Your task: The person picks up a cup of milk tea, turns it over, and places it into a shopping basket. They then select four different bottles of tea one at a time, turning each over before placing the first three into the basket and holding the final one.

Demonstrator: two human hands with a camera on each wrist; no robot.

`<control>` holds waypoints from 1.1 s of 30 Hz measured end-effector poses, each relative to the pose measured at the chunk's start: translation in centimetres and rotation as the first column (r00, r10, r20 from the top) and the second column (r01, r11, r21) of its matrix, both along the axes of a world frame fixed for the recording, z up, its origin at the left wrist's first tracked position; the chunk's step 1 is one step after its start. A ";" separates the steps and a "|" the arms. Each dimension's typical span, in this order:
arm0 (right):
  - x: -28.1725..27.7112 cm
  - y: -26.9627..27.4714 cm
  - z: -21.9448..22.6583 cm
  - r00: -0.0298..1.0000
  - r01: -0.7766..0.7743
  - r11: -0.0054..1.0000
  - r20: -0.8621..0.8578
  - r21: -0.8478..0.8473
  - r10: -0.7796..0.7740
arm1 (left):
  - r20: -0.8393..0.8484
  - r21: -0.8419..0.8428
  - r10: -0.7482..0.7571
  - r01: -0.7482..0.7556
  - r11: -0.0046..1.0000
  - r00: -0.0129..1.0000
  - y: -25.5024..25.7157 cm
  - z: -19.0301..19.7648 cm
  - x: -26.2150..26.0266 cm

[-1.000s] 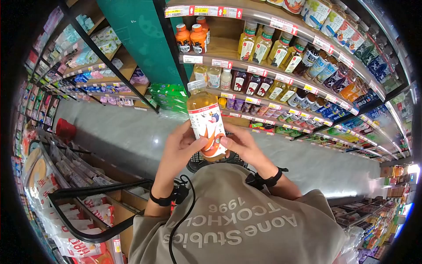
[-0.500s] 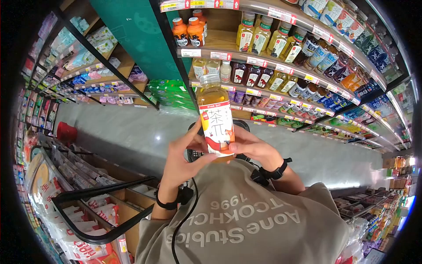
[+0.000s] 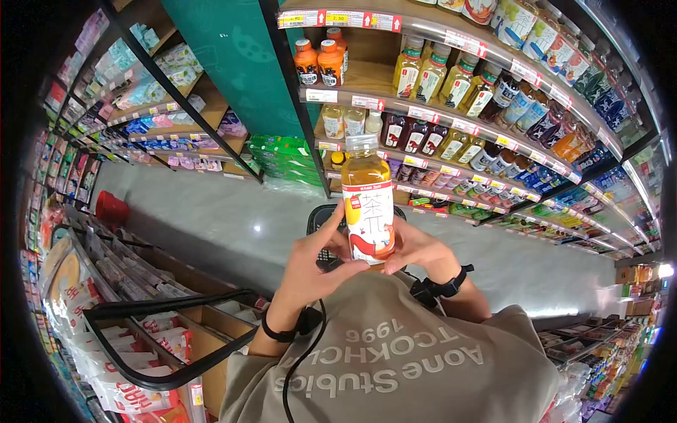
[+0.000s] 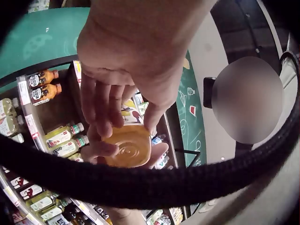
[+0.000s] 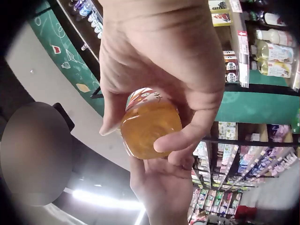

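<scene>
A tea drink bottle (image 3: pixel 369 218) with amber liquid, a clear cap and a white label with a red band stands nearly upright between the two hands, its front label facing the head camera. My left hand (image 3: pixel 317 257) grips its lower left side, thumb low on the label. From the other side my right hand (image 3: pixel 424 252) holds the lower right, thumb near the label's bottom corner. Seen from below, the bottle's square base (image 4: pixel 127 149) shows fingertips of both hands around it. In the right wrist view, fingers of the right hand (image 5: pixel 161 51) curl round the base edge.
Drink shelves (image 3: pixel 360 74) with several rows of bottles run along the front and right. A black shopping basket (image 3: pixel 321 218) is partly hidden behind the hands. Bagged goods (image 3: pixel 134 384) and a black rail (image 3: pixel 141 381) stand at left; a red bucket (image 3: pixel 111 208) sits on the floor.
The bottle has been turned so its label front, with large characters, faces the camera, and it stands straighter. Both hands shifted grip around its lower part and moved slightly right in view.
</scene>
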State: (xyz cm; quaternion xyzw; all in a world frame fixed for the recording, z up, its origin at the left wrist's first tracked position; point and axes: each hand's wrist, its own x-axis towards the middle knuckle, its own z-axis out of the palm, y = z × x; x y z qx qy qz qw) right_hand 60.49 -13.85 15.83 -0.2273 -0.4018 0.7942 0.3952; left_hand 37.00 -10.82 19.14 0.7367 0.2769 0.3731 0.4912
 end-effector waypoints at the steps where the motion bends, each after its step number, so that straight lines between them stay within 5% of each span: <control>1: 0.0 0.1 -0.3 1.000 0.000 1.000 -0.005 0.003 0.000 | -0.004 0.004 0.003 -0.003 1.000 1.000 0.0 0.0 0.0; 33: -1.0 -0.7 2.1 0.985 0.150 0.987 0.073 0.058 -0.154 | 0.022 -0.064 -0.025 0.026 0.998 0.999 -0.3 -0.2 0.0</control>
